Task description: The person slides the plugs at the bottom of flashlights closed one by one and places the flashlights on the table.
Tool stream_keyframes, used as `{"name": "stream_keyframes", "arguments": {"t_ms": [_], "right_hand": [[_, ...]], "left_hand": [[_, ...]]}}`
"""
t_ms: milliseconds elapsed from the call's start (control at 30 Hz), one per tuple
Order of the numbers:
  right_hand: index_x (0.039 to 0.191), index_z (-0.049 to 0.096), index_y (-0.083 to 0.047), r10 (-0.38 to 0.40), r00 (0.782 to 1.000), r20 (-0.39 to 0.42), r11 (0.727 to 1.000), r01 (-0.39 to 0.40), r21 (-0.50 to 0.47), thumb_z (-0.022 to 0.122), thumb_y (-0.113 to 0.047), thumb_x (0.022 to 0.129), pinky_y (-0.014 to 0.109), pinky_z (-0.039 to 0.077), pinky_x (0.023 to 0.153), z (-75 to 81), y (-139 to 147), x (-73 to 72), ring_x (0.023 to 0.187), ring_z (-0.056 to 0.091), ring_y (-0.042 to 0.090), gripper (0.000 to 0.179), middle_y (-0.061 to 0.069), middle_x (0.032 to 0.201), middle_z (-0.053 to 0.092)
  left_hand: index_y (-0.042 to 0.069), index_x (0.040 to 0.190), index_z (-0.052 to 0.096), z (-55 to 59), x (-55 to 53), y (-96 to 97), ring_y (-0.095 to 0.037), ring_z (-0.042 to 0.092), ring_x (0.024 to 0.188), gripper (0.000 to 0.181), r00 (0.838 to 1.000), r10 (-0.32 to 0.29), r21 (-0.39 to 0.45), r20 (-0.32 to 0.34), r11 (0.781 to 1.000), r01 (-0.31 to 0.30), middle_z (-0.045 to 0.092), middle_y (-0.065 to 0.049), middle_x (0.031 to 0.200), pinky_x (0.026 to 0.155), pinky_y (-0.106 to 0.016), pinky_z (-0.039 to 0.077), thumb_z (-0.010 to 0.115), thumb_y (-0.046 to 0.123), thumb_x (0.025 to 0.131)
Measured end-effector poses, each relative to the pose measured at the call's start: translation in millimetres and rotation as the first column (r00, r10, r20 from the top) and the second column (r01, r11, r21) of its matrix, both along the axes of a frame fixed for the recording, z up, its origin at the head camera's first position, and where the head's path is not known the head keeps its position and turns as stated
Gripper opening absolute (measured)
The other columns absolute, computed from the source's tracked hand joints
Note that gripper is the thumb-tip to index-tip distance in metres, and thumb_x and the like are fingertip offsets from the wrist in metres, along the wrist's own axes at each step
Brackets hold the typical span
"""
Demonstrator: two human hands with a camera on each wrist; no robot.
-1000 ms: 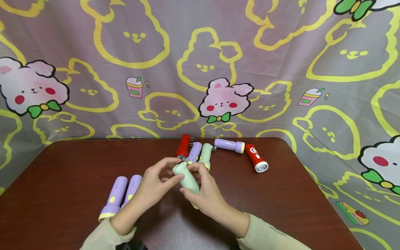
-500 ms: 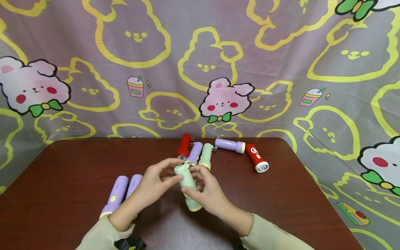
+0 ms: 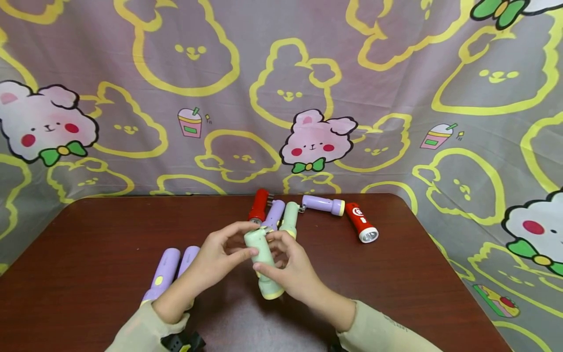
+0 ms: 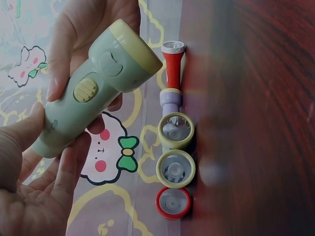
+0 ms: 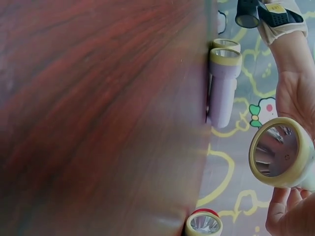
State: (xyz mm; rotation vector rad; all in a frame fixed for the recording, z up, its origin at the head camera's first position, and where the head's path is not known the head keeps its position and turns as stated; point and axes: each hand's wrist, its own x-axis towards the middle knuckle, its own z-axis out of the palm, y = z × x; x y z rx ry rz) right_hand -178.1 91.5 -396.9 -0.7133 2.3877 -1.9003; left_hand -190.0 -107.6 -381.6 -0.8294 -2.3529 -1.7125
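A pale green flashlight (image 3: 264, 253) with a yellow rim is held tilted above the table, between both hands. My left hand (image 3: 222, 254) pinches its tail end with thumb and fingers. My right hand (image 3: 292, 269) grips the body from the other side. In the left wrist view the yellow slide switch (image 4: 85, 90) shows on the flashlight's side. Its lens (image 5: 276, 151) faces the camera in the right wrist view. A small piece, perhaps a folding plug, sticks out by the tail in the head view, partly hidden by fingers.
Behind the hands lie a red flashlight (image 3: 259, 205), a purple one (image 3: 274, 213), a green one (image 3: 290, 218), a second purple one (image 3: 317, 203) and a red-and-white one (image 3: 361, 222). Two purple flashlights (image 3: 166, 269) lie at the left, partly behind my left arm. A patterned curtain (image 3: 246, 98) hangs behind the table.
Since one second ago the held green flashlight has swung more upright, and its yellow-rimmed head shows below my right hand. Over the last half second it barely moves.
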Motion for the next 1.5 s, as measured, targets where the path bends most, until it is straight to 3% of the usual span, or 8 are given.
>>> {"name": "stream_keyframes", "arguments": {"t_ms": [733, 1067, 1500], "right_hand": [[0.122, 0.052, -0.001, 0.002, 0.998, 0.062, 1.0, 0.0, -0.03, 0.079, -0.008, 0.082, 0.022, 0.054, 0.07, 0.4, -5.0, 6.2, 0.077, 0.06, 0.009, 0.049, 0.021, 0.105, 0.071], [0.12, 0.052, -0.001, 0.006, 0.999, 0.051, 0.999, -0.004, -0.044, 0.079, -0.008, 0.082, 0.022, 0.054, 0.07, -0.5, -6.1, 6.9, 0.077, 0.06, 0.01, 0.047, 0.021, 0.105, 0.071], [0.118, 0.054, -0.001, 0.021, 0.999, 0.026, 0.997, -0.019, -0.073, 0.079, -0.006, 0.082, 0.022, 0.054, 0.07, 4.0, -6.8, 4.8, 0.077, 0.061, 0.007, 0.044, 0.022, 0.108, 0.07]], "left_hand": [[0.006, 0.126, 0.063, 6.3, 0.8, -6.0, -0.011, 0.07, 0.095, 0.041, 1.0, -0.023, -0.079, -0.006, 0.997, 0.023, 0.07, -0.012, 0.119, 0.081, -0.027, 0.059, 0.076, 0.01, 0.087], [0.006, 0.124, 0.064, 6.4, 0.4, -7.7, -0.01, 0.07, 0.096, 0.042, 0.998, -0.05, -0.052, -0.029, 0.997, 0.049, 0.069, -0.013, 0.118, 0.081, -0.028, 0.059, 0.077, 0.008, 0.085], [0.002, 0.121, 0.064, 6.1, 0.9, -7.9, -0.007, 0.07, 0.091, 0.04, 0.998, -0.011, -0.008, -0.055, 1.0, 0.01, 0.07, -0.015, 0.112, 0.076, -0.027, 0.06, 0.077, 0.003, 0.084]]}}
